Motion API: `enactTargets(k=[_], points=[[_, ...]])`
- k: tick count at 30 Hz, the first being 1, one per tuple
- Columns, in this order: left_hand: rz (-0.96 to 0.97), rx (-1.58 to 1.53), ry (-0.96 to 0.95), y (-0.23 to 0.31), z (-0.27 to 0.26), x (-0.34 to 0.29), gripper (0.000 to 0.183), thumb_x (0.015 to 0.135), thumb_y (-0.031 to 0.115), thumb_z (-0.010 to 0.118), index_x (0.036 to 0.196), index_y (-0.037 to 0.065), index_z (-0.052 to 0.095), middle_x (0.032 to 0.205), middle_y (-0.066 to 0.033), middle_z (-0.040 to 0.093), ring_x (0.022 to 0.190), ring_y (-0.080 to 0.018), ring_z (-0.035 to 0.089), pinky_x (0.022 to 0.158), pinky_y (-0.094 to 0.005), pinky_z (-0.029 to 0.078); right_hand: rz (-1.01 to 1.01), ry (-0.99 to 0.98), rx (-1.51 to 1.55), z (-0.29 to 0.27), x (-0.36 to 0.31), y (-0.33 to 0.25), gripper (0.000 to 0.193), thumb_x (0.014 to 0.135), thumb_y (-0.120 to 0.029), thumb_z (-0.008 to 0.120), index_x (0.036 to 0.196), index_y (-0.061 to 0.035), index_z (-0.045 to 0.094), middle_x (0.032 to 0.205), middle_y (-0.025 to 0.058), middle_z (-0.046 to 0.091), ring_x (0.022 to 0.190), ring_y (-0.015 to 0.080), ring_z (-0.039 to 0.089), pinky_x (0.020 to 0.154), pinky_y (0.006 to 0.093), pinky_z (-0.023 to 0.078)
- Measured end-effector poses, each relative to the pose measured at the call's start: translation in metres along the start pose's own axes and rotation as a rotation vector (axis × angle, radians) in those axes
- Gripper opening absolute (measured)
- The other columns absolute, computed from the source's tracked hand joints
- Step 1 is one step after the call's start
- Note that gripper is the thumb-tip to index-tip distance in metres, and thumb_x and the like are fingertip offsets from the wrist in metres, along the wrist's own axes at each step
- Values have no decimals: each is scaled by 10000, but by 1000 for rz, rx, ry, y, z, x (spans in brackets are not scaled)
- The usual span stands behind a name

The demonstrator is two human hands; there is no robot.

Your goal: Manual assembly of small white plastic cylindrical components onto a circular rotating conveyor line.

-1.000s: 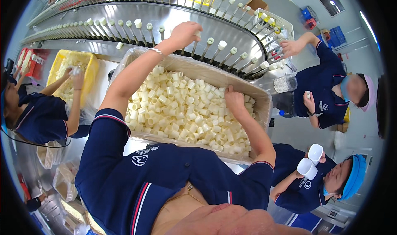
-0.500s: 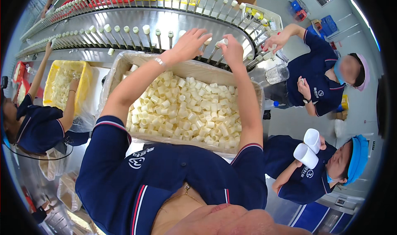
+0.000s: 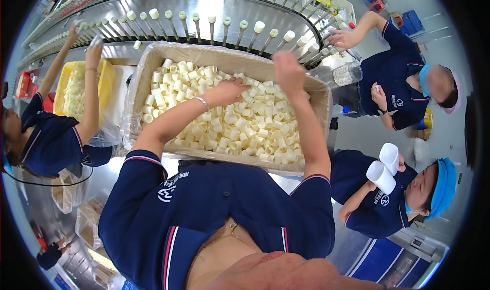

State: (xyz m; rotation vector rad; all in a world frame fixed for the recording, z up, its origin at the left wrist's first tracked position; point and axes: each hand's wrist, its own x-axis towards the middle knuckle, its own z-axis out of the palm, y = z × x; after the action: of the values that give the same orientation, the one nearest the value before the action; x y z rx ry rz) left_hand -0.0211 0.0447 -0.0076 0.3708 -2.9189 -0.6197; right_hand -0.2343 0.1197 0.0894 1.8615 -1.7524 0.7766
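A large carton (image 3: 316,93) lined with clear plastic stands in front of me, filled with short cream-white plastic caps (image 3: 240,131). My left hand (image 3: 228,92) is down in the carton, fingers apart and lying against the caps near the far side. I see no cap lifted in it. My right hand (image 3: 289,73) is above the carton's far right part, beside the row of metal pegs (image 3: 226,32). Motion blurs its fingers, so I cannot make out whether it holds anything. White caps sit on the tips of many pegs, one being a cap (image 3: 259,26) near my right hand.
The pegs line a curved steel conveyor (image 3: 178,9) beyond the carton. At left, a co-worker (image 3: 51,142) reaches to the pegs over a yellow basket (image 3: 104,86). Two co-workers stand at right, one (image 3: 393,80) reaching toward the conveyor, the other holding two white cups (image 3: 381,177).
My left hand has dropped from the pegs into the carton of caps. My right hand has drawn back slightly from the pegs. The left co-worker's nearer hand has risen from the basket toward the pegs.
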Motion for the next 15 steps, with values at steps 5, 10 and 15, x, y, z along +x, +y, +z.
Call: enactTargets(k=[5,10,15], points=[[7,100,-204,-2,19,21,423,734,133,724,1133,91,591,1097,-134,557,1049,-334,557,849,-410,497,-67,-362,88,59,-95,-26,194,764,-91,592,956,-94,611,874,68,590,773,248,631,567,342,527],[-12,-50,-90,-13,-12,-11,288,712,111,751,968,75,624,1007,-147,590,1005,-347,577,870,-406,490,-122,-697,-194,77,-103,-44,267,793,-96,564,1050,-72,633,883,102,624,844,239,643,606,350,549],[113,-323,262,-30,-99,-36,357,693,74,785,993,85,593,978,-105,553,902,-298,572,781,-363,486,-173,-840,-358,76,-103,-48,279,770,-97,595,1045,-64,635,875,134,632,842,255,646,625,366,544]])
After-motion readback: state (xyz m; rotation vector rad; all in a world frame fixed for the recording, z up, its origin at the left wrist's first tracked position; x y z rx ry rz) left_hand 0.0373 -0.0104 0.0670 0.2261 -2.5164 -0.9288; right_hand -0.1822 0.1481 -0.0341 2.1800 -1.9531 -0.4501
